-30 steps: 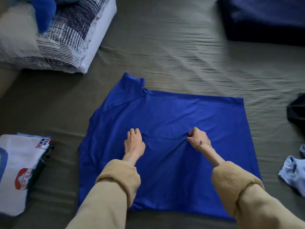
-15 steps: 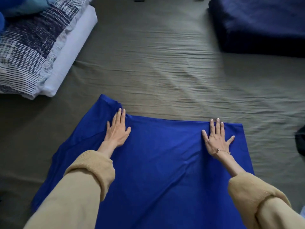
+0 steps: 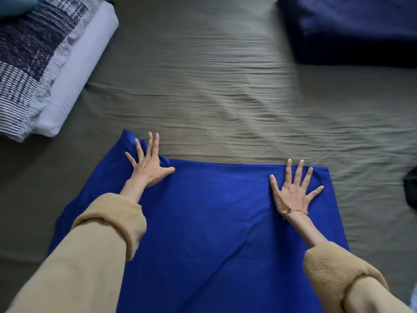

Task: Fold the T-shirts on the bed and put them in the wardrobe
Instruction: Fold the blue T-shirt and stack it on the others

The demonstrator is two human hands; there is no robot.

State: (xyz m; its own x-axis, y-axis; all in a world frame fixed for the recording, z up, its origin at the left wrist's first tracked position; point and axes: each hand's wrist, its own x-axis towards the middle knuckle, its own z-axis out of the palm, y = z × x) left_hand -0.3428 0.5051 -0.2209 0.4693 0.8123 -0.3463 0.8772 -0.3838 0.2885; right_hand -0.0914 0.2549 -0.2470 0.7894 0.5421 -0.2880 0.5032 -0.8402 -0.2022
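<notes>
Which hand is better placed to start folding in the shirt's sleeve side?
Left, probably. The left hand lies flat on the blue T-shirt at its bunched far-left corner, where the cloth flares outward. The right hand presses the straight far-right corner.

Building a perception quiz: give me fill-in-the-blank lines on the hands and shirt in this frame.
1. Both hands press flat on the ___ T-shirt.
2. The bracelet is on the ___ wrist.
3. The left hand has its fingers ___, not curled.
4. The right hand lies near the shirt's far ___ corner.

Missing words: blue; right; spread; right
</notes>
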